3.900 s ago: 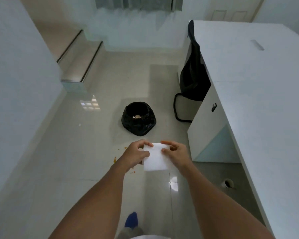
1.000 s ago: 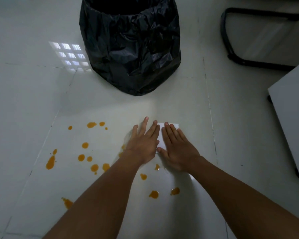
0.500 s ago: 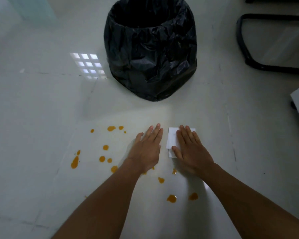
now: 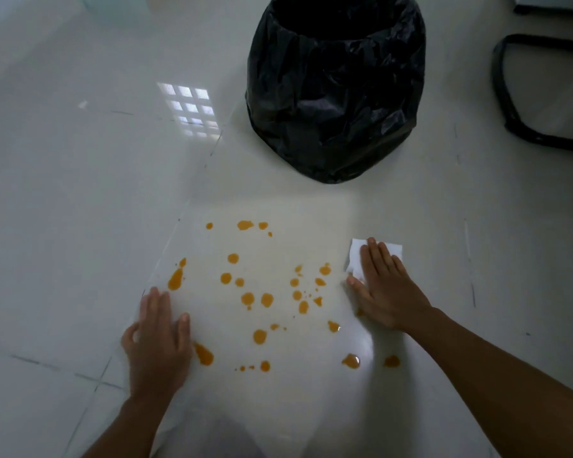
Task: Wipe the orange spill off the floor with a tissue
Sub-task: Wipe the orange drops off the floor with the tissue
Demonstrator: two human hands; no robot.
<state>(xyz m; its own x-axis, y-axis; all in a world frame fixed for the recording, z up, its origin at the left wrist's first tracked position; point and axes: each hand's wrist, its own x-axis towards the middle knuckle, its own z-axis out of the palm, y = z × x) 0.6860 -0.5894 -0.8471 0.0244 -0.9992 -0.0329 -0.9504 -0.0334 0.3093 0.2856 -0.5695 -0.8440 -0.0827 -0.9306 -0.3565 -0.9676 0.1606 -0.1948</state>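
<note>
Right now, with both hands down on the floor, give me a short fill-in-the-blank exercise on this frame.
1. The white tissue lies flat under the ____ hand.
2. The left hand presses on the bare ____.
3. The spilled drops are ____ in colour.
4. The bin beyond the spill is lined with a ____ bag.

Missing words: right; floor; orange; black

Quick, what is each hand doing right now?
Left hand: open, flat on the floor, holding nothing.
Right hand: open, palm pressing the tissue to the floor.

Black-lined bin (image 4: 336, 90), black chair base (image 4: 523, 94), window reflection (image 4: 189, 109)
</note>
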